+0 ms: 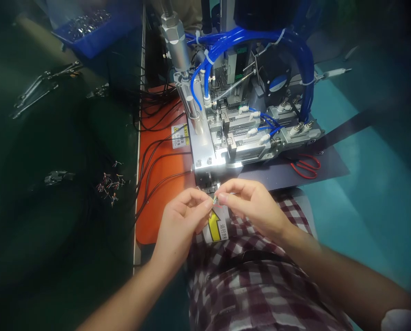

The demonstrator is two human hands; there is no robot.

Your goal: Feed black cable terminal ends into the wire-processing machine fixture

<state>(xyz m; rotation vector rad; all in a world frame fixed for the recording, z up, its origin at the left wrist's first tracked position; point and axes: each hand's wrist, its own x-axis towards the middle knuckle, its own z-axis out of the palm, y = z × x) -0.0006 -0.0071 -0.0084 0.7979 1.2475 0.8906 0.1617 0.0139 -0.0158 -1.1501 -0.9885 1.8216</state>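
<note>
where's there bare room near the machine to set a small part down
The orange board looks bare at its lower corner, between the black cables and the left hand; so does the dark plate, right of the red-handled tool. Crowded: the board's cable-strewn upper part, and the front of the machine, by the right hand.

checked garment [256, 294], maroon and white — pale sleeve [402, 320]

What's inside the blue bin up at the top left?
The blue bin holds a heap of small shiny pieces, too blurred to identify. Whatever lies beneath their top layer is covered.
</note>
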